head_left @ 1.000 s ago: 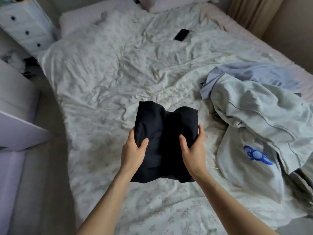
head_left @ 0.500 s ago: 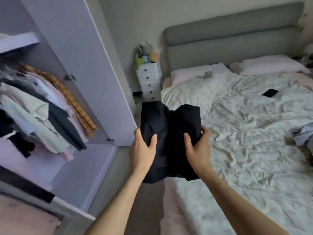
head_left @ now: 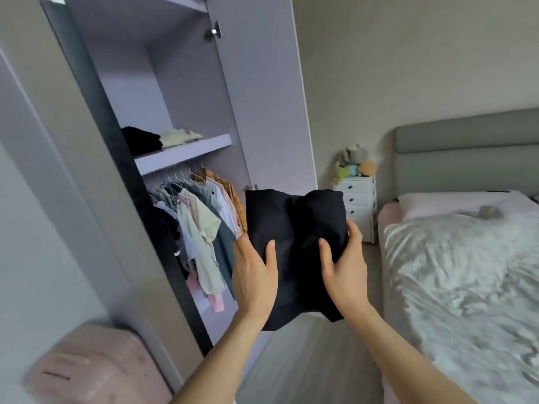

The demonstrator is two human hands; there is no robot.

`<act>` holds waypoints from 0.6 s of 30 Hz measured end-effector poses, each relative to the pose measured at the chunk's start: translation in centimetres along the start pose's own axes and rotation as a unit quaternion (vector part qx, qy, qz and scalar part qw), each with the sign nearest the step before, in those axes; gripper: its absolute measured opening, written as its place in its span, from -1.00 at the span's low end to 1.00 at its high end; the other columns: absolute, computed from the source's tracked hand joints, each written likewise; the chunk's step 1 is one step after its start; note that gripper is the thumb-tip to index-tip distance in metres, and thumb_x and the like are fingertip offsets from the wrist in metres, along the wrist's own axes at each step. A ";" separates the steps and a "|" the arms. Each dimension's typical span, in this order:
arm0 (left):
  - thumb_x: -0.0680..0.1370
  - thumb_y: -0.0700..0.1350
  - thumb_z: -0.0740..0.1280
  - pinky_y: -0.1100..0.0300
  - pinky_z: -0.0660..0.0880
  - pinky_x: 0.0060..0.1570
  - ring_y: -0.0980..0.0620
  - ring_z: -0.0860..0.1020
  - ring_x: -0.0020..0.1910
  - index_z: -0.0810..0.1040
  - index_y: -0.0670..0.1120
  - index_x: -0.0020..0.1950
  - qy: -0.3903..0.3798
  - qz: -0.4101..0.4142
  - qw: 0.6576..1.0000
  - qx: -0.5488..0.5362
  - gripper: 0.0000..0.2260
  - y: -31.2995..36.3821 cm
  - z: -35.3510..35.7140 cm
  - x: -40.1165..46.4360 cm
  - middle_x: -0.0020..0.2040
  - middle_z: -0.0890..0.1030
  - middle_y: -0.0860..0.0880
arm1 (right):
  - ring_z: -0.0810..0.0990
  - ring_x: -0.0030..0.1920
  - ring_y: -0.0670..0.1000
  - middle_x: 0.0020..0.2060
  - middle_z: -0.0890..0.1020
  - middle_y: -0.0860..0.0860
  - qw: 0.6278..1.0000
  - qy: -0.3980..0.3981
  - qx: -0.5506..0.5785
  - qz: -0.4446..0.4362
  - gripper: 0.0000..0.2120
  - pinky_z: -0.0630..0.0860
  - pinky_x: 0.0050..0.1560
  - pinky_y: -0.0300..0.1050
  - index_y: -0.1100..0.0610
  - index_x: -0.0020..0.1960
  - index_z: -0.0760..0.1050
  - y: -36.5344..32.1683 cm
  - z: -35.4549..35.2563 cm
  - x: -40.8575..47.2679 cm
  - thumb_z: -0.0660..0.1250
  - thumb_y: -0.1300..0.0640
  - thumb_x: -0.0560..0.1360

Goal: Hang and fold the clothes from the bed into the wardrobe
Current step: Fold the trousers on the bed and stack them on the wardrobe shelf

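While both hands grip folded black garment, thumbs on top, fingers underneath.

A folded garment was held up in the middle, the left hand on its left edge and the right hand on its right edge. Behind and to the left stood the open wardrobe, with folded clothes on its shelf and hanging clothes below that shelf. The bed lay to the right, a chest of drawers stood far between wardrobe and bed with soft toys on top, and a suitcase sat near left.
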State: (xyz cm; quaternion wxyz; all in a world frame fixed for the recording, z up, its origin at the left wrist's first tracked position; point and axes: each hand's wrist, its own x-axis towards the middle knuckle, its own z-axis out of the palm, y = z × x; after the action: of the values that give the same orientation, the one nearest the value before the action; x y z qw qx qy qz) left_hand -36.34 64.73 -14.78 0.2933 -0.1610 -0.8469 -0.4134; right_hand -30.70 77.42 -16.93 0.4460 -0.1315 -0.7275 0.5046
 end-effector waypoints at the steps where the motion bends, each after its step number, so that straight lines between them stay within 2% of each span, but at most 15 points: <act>1: 0.57 0.07 0.21 0.06 0.53 0.05 -0.10 0.52 0.17 0.33 -0.19 0.33 0.006 0.000 1.000 -0.002 -0.56 -0.5 0.0 0.6 0.23 0.48 -0.11 | 0.52 0.16 -0.04 0.26 0.45 -0.10 1.000 -0.005 0.005 0.006 -0.54 0.48 0.14 -0.03 -0.05 0.39 0.16 0.1 0.7 0.4 0.24 -0.01 0.55; 5: 0.58 0.04 0.23 0.13 0.47 0.06 -0.08 0.50 0.19 0.34 -0.18 0.33 0.031 -0.014 0.999 0.010 -0.59 -2.7 1.5 4.6 0.23 0.48 -0.09 | 0.53 0.03 -0.04 0.07 0.48 -0.12 0.999 -0.022 0.033 0.000 -0.68 0.44 0.01 -0.16 -0.14 0.18 0.19 0.9 4.5 3.8 0.27 0.03 0.54; 8: 0.58 0.07 0.21 0.11 0.49 -0.04 -0.10 0.52 0.17 0.33 -0.16 0.33 0.058 -0.031 0.997 0.047 -0.58 -3.7 3.8 8.8 0.26 0.48 -0.08 | 0.50 -0.02 -0.05 0.02 0.45 -0.14 0.998 -0.046 0.048 -0.012 -0.65 0.41 -0.03 -0.17 0.02 0.28 0.23 2.1 7.5 8.4 0.27 0.06 0.55; 11: 0.59 0.06 0.19 0.17 0.42 -0.17 -0.11 0.53 0.15 0.32 -0.17 0.33 0.076 -0.028 0.996 0.048 -0.59 -4.1 6.7 14.2 0.26 0.47 -0.09 | 0.47 -0.04 -0.07 0.03 0.45 -0.13 0.996 -0.062 0.054 -0.044 -0.61 0.39 -0.01 -0.15 0.07 0.31 0.23 3.3 10.4 14.8 0.27 0.06 0.55; 14: 0.60 0.03 0.20 0.17 0.39 -0.11 -0.11 0.50 0.16 0.34 -0.19 0.30 0.115 -0.030 0.992 0.045 -0.62 -4.5 10.2 20.8 0.21 0.49 -0.10 | 0.45 -0.01 -0.10 0.05 0.42 -0.15 0.991 -0.073 0.075 -0.084 -0.60 0.37 0.02 -0.17 0.10 0.32 0.24 5.0 13.7 22.3 0.28 0.08 0.55; 18: 0.60 0.00 0.21 0.05 0.39 0.02 -0.15 0.51 0.13 0.35 -0.21 0.25 0.128 -0.046 0.990 0.034 -0.66 -5.0 12.8 29.2 0.16 0.52 -0.12 | 0.45 -0.01 -0.10 -0.01 0.42 -0.21 0.984 -0.100 0.103 -0.109 -0.59 0.36 0.02 -0.20 0.11 0.32 0.23 5.0 17.8 31.3 0.28 0.08 0.54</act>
State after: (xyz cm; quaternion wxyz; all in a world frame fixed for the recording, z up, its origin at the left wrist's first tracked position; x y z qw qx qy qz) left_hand -66.26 72.71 -5.59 0.3852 -0.0574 -0.8225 -0.4146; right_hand -63.69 88.81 -6.66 0.4345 0.0457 -0.7226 0.5358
